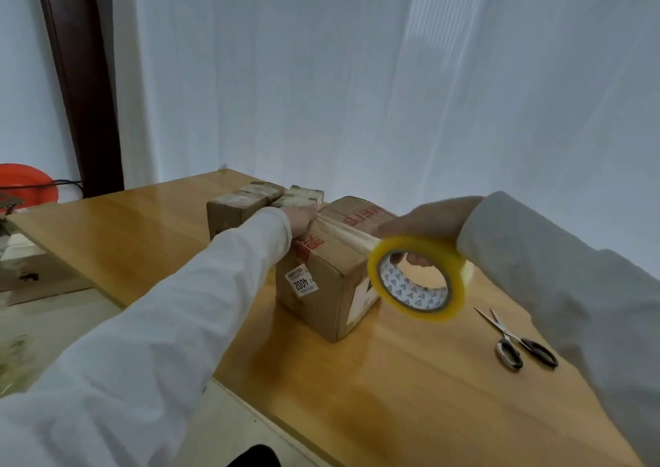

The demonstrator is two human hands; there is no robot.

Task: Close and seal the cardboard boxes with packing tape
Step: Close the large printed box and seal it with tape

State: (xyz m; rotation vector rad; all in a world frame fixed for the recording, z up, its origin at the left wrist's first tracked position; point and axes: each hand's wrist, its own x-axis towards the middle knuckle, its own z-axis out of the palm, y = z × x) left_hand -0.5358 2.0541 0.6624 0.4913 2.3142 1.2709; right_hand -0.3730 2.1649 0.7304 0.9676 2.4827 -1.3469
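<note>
A closed cardboard box (323, 288) with red print and a white label stands on the wooden table (410, 395). My left hand (298, 218) presses down on the far left edge of its top, over the end of a tape strip. My right hand (434, 222) grips a yellowish roll of packing tape (418, 279), fingers through its core, held above the box's right edge. A clear strip of tape (343, 230) stretches from the roll across the box top to my left hand.
A second taped cardboard box (246, 204) sits just behind the first, at the table's far side. Scissors (518, 341) lie on the table to the right. An orange round object (26, 182) and clutter stand off the table at the left. A white curtain hangs behind.
</note>
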